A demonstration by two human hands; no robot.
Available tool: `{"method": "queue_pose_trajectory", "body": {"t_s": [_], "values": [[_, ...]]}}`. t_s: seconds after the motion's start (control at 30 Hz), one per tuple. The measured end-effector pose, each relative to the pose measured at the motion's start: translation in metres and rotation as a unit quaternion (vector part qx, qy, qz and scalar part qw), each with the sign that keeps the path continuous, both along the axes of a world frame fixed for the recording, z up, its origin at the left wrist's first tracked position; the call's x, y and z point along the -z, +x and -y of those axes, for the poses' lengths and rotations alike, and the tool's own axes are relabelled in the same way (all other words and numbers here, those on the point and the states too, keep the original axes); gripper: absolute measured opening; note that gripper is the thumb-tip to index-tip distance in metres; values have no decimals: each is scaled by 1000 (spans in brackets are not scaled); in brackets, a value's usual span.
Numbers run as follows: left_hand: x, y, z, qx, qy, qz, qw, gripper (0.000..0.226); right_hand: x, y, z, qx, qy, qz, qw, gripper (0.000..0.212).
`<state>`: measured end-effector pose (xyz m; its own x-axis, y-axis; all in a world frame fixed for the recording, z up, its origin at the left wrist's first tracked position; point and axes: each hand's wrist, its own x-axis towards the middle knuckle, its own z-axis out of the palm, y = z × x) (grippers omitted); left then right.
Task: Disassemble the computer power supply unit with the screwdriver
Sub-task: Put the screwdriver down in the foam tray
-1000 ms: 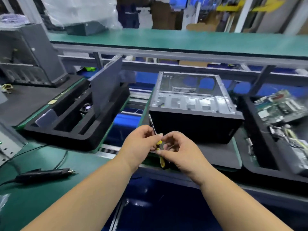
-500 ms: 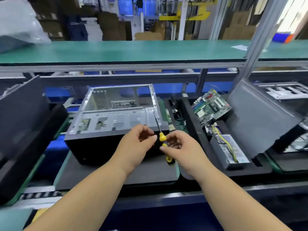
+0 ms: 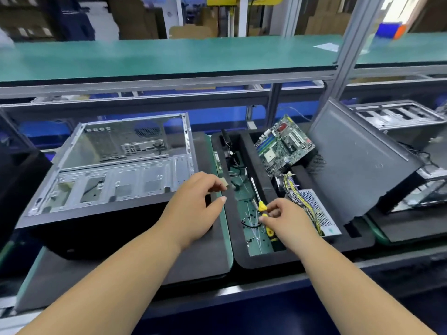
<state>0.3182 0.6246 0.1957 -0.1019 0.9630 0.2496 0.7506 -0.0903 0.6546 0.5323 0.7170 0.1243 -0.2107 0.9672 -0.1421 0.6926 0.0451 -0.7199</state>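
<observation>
- The job looks like it is only just starting: the right hand (image 3: 281, 220) has the screwdriver (image 3: 260, 206) ready, but the tip is not on any screw yet
- The power supply (image 3: 314, 211), a silver box with small holes and yellow wires, lies in the black tray (image 3: 244, 258), just to the right of the right hand and a bit beyond it
- The next move, I think, is to bring the screwdriver over to that box, find a screw on it and set the tip straight into it
- The right hand pinches the yellow handle with thumb and fingertips, fingers curled; the metal shaft points up and away from the person
- The left hand (image 3: 193, 209) hangs over the right front corner of the empty computer case (image 3: 116, 165), well left of the screwdriver
- The fingers of the left hand are loosely bent; a small tan bit shows by the fingertips, but it is too blurry to say if they hold it
- Both arms reach forward, bare, side by side
- A green circuit board (image 3: 284, 146) leans in the tray beyond the right hand
</observation>
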Motion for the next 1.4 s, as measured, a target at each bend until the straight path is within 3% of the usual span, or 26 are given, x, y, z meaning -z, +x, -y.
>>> {"method": "queue_pose_trajectory", "body": {"t_s": [0.2,0.47,0.83,0.97,1.4], "values": [[5,-6,-20,40,13,-60,997,13,14,7,-26,17,32,208,978,21],[10,-19,-30,44,5,-67,997,12,30,-8,-42,3,40,390,920,17],[10,-29,-29,49,2,-33,998,14,42,-8,-46,7,23,403,915,30],[11,-28,-27,51,-3,-37,998,13,39,-8,-46,10,29,400,916,15],[11,-26,-15,33,-5,-35,999,14,34,-8,-42,-18,56,383,922,20]]}}
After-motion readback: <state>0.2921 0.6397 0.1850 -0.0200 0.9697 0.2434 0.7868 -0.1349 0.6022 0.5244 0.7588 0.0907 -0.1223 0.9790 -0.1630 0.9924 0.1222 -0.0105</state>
